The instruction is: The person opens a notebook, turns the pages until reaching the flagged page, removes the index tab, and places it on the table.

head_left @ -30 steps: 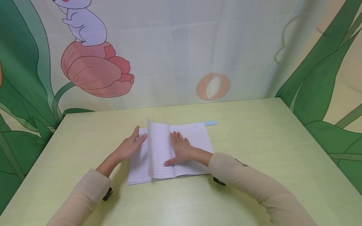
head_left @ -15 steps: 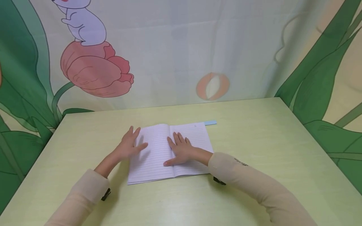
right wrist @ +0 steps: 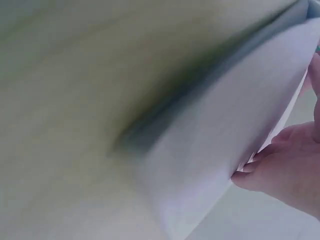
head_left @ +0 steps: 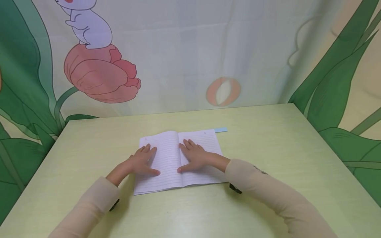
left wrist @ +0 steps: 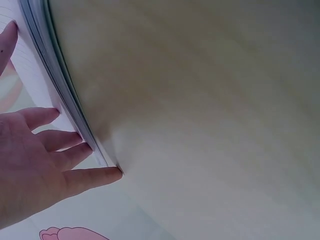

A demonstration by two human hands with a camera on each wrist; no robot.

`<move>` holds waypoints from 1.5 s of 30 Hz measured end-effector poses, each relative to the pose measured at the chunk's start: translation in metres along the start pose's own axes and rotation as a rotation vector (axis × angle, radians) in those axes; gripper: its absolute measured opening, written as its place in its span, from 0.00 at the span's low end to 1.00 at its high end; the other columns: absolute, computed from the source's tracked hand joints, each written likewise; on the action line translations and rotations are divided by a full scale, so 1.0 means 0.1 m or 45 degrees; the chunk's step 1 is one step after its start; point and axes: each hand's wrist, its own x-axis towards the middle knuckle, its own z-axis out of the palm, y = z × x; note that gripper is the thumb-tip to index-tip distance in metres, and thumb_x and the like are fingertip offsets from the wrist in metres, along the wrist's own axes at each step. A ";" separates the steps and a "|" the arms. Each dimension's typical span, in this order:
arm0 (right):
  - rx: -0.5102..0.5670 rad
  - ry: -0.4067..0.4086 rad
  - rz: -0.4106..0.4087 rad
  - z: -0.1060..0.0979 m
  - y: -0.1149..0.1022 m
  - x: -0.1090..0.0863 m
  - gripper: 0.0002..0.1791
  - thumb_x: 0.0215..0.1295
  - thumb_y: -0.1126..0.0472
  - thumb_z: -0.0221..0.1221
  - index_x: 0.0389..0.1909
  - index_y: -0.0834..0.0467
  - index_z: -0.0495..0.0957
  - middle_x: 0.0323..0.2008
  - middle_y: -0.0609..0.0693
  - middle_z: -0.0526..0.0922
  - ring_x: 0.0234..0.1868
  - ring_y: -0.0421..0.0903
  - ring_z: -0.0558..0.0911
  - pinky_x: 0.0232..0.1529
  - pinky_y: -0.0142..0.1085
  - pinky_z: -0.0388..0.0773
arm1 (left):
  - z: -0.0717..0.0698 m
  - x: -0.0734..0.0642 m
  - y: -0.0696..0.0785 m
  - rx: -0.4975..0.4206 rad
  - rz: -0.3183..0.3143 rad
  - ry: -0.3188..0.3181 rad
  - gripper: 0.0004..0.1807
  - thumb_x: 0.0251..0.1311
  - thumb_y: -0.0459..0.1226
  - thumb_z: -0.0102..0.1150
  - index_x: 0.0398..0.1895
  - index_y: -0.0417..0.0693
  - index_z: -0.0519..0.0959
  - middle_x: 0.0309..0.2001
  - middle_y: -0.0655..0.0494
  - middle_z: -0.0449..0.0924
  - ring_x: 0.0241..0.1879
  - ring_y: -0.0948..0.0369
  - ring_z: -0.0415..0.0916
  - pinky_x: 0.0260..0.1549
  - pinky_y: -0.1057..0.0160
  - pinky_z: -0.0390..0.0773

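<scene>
An open notebook (head_left: pixel 166 155) with ruled white pages lies in the middle of the table in the head view. My left hand (head_left: pixel 143 161) rests spread on the left page, thumb pointing toward the fold. In the left wrist view the fingers of that hand (left wrist: pixel 40 160) reach over the stacked page edges, the little finger past the corner. My right hand (head_left: pixel 194 157) lies spread on the right page, its fingertips and thumb close to the fold. The right wrist view shows this hand (right wrist: pixel 285 160) on the page from a low angle.
A light blue strip (head_left: pixel 221 130) sticks out from the notebook's upper right corner. The pale green table (head_left: pixel 262 138) extends around the notebook. Behind it hangs a curtain (head_left: pixel 172 59) printed with a rabbit, a tulip and green leaves.
A page that stood raised near the fold has come down flat onto the left side. My left hand has moved right and down onto that page. The right hand has shifted slightly right.
</scene>
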 end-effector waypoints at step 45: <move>0.253 -0.030 0.140 -0.10 0.44 -0.25 0.49 0.61 0.32 0.41 0.71 0.59 0.35 0.71 0.56 0.34 0.70 0.51 0.32 0.60 0.60 0.28 | -0.03 0.00 0.00 -0.026 0.063 0.003 0.50 0.50 0.51 0.63 0.66 0.28 0.52 0.65 0.25 0.42 0.65 0.34 0.41 0.59 0.39 0.48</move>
